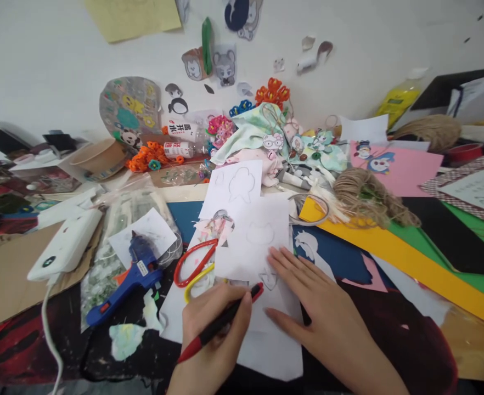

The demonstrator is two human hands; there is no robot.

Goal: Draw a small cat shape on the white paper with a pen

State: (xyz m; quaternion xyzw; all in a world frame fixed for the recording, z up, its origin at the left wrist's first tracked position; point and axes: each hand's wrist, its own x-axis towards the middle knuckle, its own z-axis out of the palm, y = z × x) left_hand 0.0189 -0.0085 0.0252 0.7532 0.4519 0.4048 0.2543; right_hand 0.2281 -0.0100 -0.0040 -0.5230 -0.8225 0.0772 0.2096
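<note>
My left hand (213, 334) is closed round a black and red pen (221, 325). Its red front end points up and right, close to a small pencil-like drawing (269, 280) on white paper (242, 258); whether the tip touches the paper I cannot tell. My right hand (320, 312) lies flat on the same paper, fingers stretched and thumb apart, just right of the drawing. A fainter outline shows higher on this sheet. Behind it is another white sheet (219, 189) with a drawn shape. Scissors (196, 263) with red and yellow handles lie left of the paper, their blades partly hidden.
At left are a blue glue gun (133, 285), a white power bank (66, 244) with its cable and a plastic bag (122, 219). Fabric scraps (250, 131) pile up by the wall. Twine (369, 192), a yellow strip (410, 258) and a black panel (451, 230) lie at right.
</note>
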